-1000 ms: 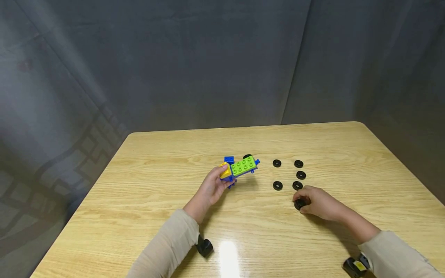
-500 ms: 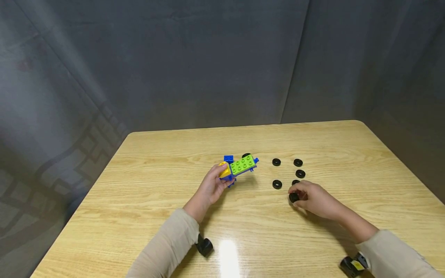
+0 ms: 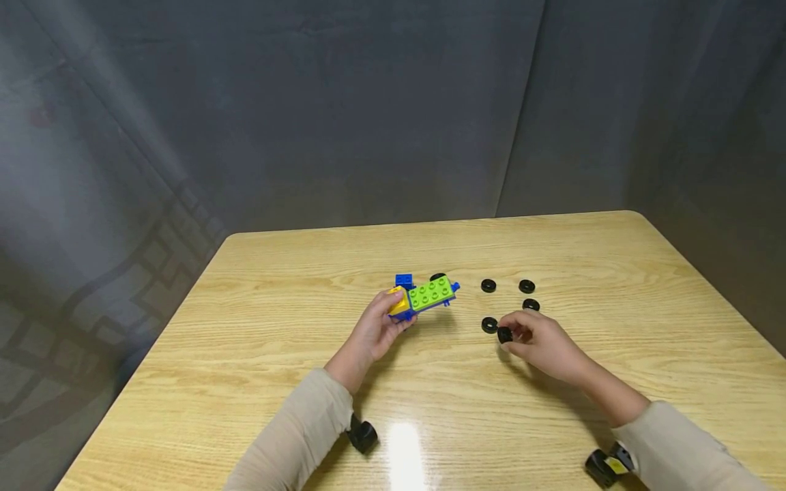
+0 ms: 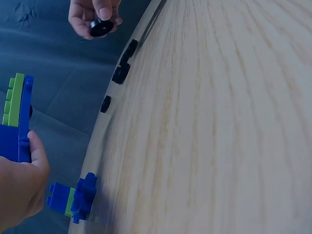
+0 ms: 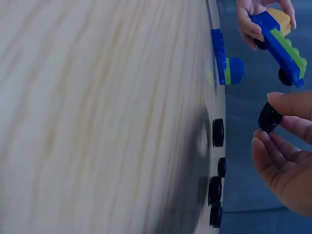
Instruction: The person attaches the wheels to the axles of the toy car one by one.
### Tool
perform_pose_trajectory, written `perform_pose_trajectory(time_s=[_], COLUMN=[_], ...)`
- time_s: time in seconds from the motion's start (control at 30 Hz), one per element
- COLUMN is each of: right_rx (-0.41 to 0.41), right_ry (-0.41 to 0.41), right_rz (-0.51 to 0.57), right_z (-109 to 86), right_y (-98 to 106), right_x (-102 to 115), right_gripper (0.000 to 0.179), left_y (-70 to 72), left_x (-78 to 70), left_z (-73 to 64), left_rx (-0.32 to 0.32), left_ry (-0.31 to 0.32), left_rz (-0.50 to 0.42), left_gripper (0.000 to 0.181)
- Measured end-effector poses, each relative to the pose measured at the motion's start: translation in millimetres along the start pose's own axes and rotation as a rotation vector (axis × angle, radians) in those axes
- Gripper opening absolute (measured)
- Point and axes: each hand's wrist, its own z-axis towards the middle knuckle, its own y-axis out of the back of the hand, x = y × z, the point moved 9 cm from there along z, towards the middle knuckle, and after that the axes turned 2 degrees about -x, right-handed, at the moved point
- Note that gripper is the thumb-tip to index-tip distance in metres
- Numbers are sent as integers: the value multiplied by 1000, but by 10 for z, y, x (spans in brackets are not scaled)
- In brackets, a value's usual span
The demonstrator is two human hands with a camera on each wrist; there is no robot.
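Observation:
My left hand [image 3: 376, 326] grips a toy truck of building bricks by its yellow cab, above the table. The truck [image 3: 432, 293] has a green studded bed on a blue chassis. In the right wrist view, black wheels [image 5: 286, 76] sit on one side of that chassis. My right hand [image 3: 543, 341] pinches a loose black wheel [image 5: 269, 117] between thumb and fingers, raised off the table to the right of the truck. Behind the left hand stands a blue brick piece [image 3: 404, 280] with a green layer [image 5: 227, 71], partly hidden in the head view.
Several black wheels lie on the wooden table [image 3: 295, 273], among them a near wheel [image 3: 489, 325], a far wheel [image 3: 488, 286] and a far right wheel [image 3: 527, 286]. The right hand covers part of this group. A dark curtain [image 3: 368, 123] hangs behind the table.
My right hand has lifted the wheel and carried it left and slightly away from me, toward the truck. The left hand and truck have stayed almost in place.

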Motion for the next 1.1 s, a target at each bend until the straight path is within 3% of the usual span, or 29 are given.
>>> perform_pose_trajectory(time_s=[0.5,1.1], right_rx=[-64,-136], right_ry=[-50,-110], right_rz=[125,336], right_z=[72,164], right_y=[-55,-108], right_x=[76,133], right_gripper=[28,27], left_y=[-36,-87], left_x=[0,21], left_z=[-40,-85], left_rx=[25,18], left_ry=[9,11], left_rz=[7,-10], left_gripper=[25,24])
